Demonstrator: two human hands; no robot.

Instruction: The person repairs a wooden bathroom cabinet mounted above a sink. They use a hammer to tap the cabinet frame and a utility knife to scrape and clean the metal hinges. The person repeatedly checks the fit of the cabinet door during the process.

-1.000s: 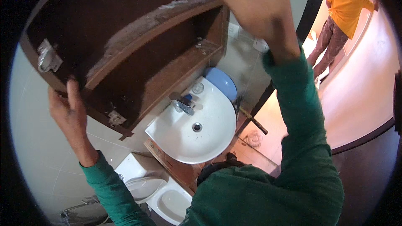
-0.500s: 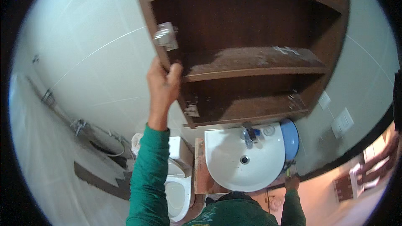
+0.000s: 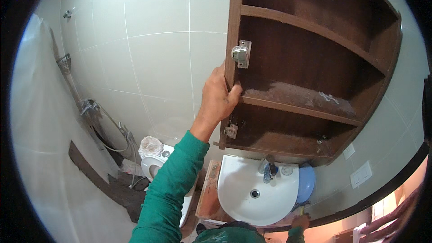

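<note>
My left hand point(image 3: 219, 93) is closed round the left side panel of a brown wooden wall cabinet point(image 3: 290, 100), thumb on the inner face. Above the hand a metal hinge point(image 3: 241, 54) is fixed to that panel. Lower on the same panel sits a second hinge point(image 3: 231, 131). My right hand point(image 3: 300, 221) is low at the right of the white washbasin point(image 3: 240, 198). Its fingers are closed on a small hammer-like tool point(image 3: 302, 209) with a dark crosswise head and a yellowish handle; its details are too small to tell.
The basin has a tap point(image 3: 268, 169), and a blue basin point(image 3: 306, 183) is wedged at its right. A toilet point(image 3: 153, 164) stands left, partly behind my forearm. Farther left are a shower hose point(image 3: 112, 147) and a translucent curtain point(image 3: 49, 144). Wall switches point(image 3: 361, 174) are at the right.
The view has swung left, so the cabinet sits farther right and looks tilted. My left hand keeps its hold on the side panel; my right hand stays beside the washbasin.
</note>
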